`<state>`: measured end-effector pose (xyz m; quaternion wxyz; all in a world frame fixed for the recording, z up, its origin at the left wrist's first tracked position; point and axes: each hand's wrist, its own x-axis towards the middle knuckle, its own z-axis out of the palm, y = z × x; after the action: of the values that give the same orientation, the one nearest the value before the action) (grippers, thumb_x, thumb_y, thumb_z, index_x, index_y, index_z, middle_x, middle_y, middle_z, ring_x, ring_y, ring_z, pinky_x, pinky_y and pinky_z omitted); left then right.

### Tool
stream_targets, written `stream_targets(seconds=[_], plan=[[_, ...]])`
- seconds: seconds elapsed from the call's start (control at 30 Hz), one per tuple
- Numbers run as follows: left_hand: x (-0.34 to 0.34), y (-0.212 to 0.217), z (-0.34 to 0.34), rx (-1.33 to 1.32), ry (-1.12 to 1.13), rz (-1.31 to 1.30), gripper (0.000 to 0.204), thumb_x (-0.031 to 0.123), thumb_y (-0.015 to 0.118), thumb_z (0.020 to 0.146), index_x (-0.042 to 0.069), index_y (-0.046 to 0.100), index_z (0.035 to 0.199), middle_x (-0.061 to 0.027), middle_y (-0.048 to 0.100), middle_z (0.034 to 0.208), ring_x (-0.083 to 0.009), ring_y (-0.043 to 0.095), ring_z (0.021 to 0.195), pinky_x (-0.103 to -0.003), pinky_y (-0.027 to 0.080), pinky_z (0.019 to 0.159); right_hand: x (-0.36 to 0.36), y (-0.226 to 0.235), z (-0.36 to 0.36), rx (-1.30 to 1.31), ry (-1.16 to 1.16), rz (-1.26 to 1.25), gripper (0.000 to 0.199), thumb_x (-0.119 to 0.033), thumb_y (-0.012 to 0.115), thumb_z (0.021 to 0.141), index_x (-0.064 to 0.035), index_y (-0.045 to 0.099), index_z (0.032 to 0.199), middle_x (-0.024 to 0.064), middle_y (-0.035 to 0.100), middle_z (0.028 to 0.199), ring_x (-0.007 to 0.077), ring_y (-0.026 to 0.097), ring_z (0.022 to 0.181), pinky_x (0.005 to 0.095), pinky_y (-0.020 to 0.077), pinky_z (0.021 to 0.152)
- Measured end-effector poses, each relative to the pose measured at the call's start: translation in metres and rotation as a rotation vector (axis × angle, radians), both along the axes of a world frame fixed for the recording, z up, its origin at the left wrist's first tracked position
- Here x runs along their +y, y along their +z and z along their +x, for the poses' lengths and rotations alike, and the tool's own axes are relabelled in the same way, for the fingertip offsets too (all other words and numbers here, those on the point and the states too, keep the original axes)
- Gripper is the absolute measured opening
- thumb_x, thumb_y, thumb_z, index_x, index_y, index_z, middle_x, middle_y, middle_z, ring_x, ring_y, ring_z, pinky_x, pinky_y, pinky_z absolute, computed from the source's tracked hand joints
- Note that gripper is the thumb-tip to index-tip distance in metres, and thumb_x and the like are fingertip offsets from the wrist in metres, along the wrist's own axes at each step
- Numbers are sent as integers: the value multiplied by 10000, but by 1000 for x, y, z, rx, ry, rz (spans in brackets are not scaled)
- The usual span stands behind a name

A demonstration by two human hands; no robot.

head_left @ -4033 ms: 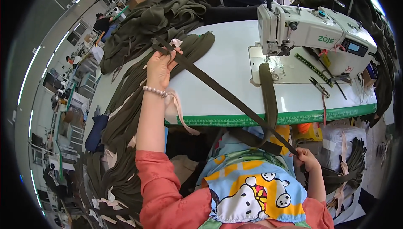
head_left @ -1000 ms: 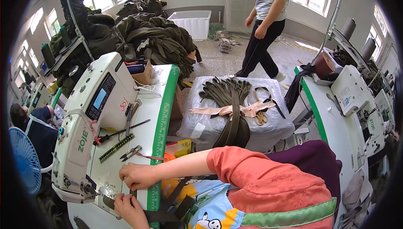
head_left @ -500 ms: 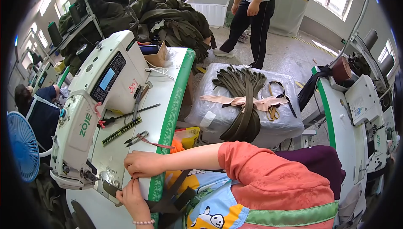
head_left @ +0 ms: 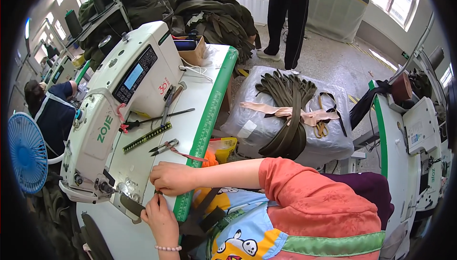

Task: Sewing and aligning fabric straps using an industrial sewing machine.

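both hands (head_left: 164, 198) pinch the dark strap (head_left: 133, 206) shut-gripped near the presser foot (head_left: 105, 188); next, feed it straight.

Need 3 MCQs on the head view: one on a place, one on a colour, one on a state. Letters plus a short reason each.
1. Where does the bundle of olive straps lie?
A) on a wrapped bale beside the table
B) on the sewing machine
C) on the fan

2. What colour is the edge band of the table?
A) red
B) green
C) black

3. What are the two hands doing?
A) hanging free
B) holding scissors
C) pinching a strap at the needle

Answers:
1 A, the straps rest on the grey plastic-wrapped bale.
2 B, the ruled band along the table is green.
3 C, left hand and right hand grip the dark strap by the sewing machine.
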<state>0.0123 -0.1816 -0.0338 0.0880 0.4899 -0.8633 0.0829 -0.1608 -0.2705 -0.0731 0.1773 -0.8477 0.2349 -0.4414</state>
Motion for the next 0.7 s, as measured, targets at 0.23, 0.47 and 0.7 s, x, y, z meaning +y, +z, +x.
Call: stream_targets(seconds=[0.23, 0.47, 0.7], plan=[[18, -8, -17, 71, 159, 83, 577, 298, 605, 891, -68, 443, 1307, -198, 454, 1346, -364, 435, 1226, -484, 323, 1020, 4, -1, -4, 108, -22, -153, 115, -183, 637, 747, -69, 633, 735, 59, 577, 910, 225, 542, 909, 359, 420, 762], [17, -25, -17, 202, 171, 51, 655, 379, 597, 885, -92, 425, 1307, -217, 444, 1336, -405, 407, 1245, -483, 350, 1044, 3, -1, -9, 123, -35, -202, 117, -191, 639, 737, -74, 640, 734, 57, 574, 919, 221, 542, 917, 357, 419, 776], [18, -28, -18, 183, 164, 7, 719, 462, 563, 883, -93, 415, 1316, -221, 442, 1330, -411, 409, 1238, -481, 363, 1037, 5, 1, -10, 136, -15, -176, 139, -180, 639, 761, -61, 659, 831, 85, 587, 1016, 240, 547, 945, 356, 428, 802]])
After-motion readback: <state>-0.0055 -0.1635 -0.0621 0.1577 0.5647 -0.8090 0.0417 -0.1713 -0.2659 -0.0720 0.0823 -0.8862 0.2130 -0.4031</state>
